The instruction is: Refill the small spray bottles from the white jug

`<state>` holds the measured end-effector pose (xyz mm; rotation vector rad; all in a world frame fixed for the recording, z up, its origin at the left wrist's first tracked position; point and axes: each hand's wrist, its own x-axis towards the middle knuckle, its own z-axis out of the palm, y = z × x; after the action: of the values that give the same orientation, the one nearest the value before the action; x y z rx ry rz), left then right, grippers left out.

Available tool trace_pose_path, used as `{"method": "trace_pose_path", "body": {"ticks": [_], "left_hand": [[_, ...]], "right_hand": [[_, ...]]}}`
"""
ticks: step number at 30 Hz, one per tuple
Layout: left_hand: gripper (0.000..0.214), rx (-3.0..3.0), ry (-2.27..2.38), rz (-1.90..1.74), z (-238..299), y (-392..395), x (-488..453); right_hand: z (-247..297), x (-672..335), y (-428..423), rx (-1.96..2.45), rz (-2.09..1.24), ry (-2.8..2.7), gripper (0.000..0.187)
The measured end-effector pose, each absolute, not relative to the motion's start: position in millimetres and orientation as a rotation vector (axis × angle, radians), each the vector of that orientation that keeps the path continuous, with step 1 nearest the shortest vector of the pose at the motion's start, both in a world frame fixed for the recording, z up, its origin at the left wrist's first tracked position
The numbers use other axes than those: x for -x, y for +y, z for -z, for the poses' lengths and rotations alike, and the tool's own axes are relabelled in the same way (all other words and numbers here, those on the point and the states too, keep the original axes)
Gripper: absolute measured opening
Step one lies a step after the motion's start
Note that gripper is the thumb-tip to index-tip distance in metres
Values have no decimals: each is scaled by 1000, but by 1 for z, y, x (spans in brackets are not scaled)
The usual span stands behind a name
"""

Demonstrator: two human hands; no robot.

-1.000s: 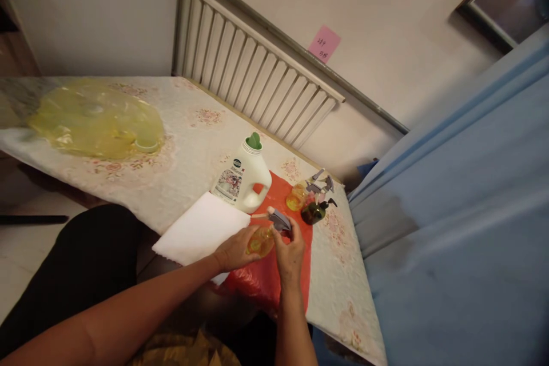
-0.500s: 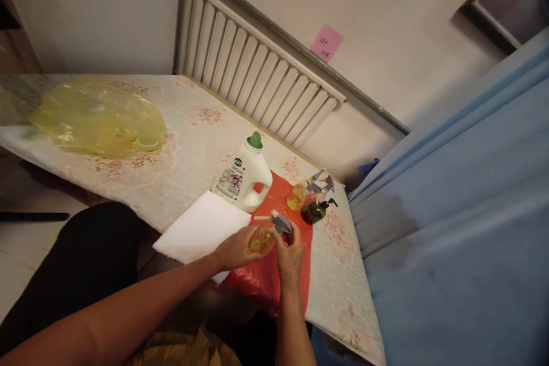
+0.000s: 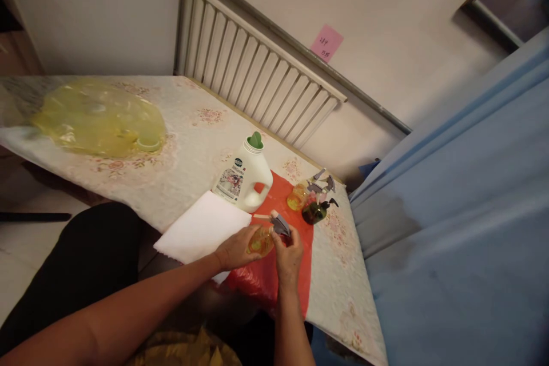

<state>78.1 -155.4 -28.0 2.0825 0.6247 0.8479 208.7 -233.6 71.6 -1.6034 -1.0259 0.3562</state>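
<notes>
Two hands [image 3: 235, 247] [image 3: 289, 254], fingers curled round a spray bottle [image 3: 261, 242] — flowered tablecloth [image 3: 334, 266] below, radiator [image 3: 253, 66] beyond.

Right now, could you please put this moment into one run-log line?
left hand: holding yellow bottle | right hand: on grey spray head, at bottle's neck | below: red sheet | nearby: white jug

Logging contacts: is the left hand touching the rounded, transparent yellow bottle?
Touching: the head view shows the left hand clasping the transparent yellow bottle around its lower part.
</notes>
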Motion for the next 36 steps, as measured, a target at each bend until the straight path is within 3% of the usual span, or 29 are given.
{"method": "trace_pose_path", "body": {"ticks": [7, 25, 36], "left_hand": [[78, -2061, 626, -850, 24, -157, -77], [80, -2084, 653, -802, 25, -157, -77], [76, -2102, 684, -813, 19, -160, -76]], "right_hand": [[-79, -213, -234, 1630, -385, -1104, 28], [-74, -222, -228, 1450, -563, -1245, 38], [-63, -221, -226, 1555, -515, -1159, 20]]}}
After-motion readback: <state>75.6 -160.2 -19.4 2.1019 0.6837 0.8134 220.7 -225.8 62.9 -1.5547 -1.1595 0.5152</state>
